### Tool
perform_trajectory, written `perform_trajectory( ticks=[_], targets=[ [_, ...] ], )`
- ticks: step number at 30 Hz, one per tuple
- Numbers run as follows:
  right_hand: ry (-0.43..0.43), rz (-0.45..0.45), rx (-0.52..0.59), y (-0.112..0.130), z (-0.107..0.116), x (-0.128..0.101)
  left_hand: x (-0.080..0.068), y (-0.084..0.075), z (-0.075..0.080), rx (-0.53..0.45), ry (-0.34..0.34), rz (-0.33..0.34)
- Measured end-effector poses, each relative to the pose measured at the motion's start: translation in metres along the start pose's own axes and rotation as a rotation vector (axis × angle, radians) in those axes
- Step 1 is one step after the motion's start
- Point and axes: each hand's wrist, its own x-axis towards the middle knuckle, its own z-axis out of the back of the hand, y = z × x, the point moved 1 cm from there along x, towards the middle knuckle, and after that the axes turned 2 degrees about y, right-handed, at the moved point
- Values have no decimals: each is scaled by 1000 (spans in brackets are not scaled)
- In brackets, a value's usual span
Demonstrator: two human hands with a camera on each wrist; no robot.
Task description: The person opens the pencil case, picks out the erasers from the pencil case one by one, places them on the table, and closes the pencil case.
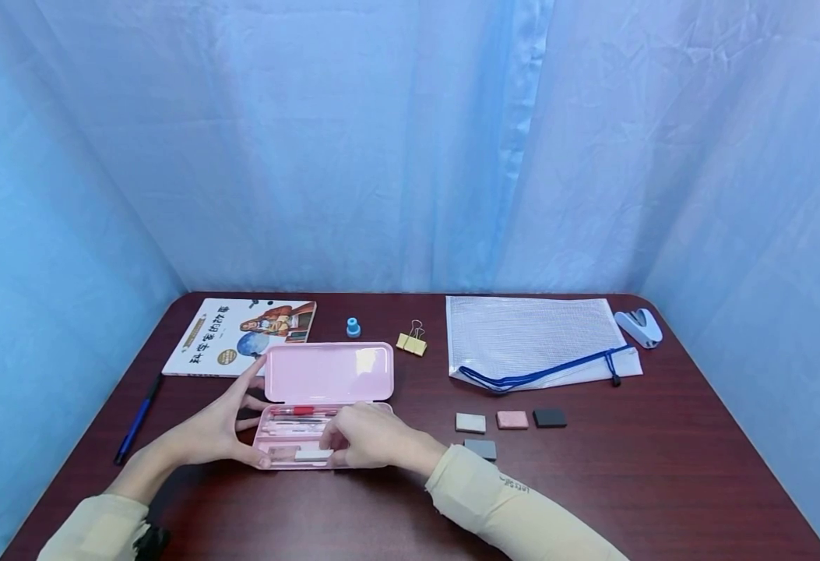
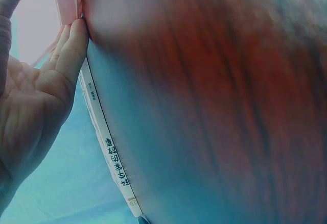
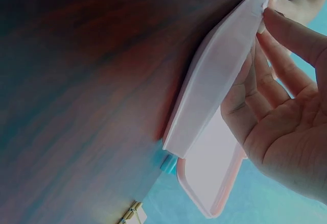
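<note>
A pink pencil case [image 1: 330, 372] lies on the table with its lid raised at the back. Pens, one with a red part [image 1: 304, 411], fill its rear compartment. In the front compartment is a white eraser [image 1: 314, 454], and the fingertips of my right hand [image 1: 371, 436] pinch its right end. Curled fingers partly hide the right half of the case. My left hand [image 1: 206, 428] is spread at the case's left side, thumb at the front corner and a finger up against the lid. The left wrist view shows straight fingers [image 2: 71, 50] touching the pink case.
Small grey [image 1: 480, 449], whitish [image 1: 470, 423], pink [image 1: 512, 420] and black [image 1: 550, 418] blocks lie to the right. Behind are a book [image 1: 202, 343], blue cap-like piece [image 1: 353, 328], yellow binder clip [image 1: 412, 344], mesh pouch [image 1: 529, 335] and light-blue stapler-like item [image 1: 638, 327]. A blue pen [image 1: 136, 421] lies left.
</note>
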Motion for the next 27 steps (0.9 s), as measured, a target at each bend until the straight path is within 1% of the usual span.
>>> perform_trajectory(
  ticks=[5, 12, 17, 19, 22, 27],
  targets=[
    [-12, -16, 37, -2, 2, 0, 0, 0, 0, -1, 1, 0],
    [-16, -11, 168, -10, 12, -5, -1, -1, 0, 5, 2, 11],
    [-48, -3, 281, -21, 25, -18, -1, -1, 0, 6, 1, 7],
    [-67, 5, 331, -27, 31, -25, -1, -1, 1, 3, -1, 7],
    [-91, 12, 377, -40, 40, -33, -1, -1, 1, -16, 0, -2],
    [-81, -57, 534, -59, 56, -53, 0, -2, 1, -30, 6, -20]
  ],
)
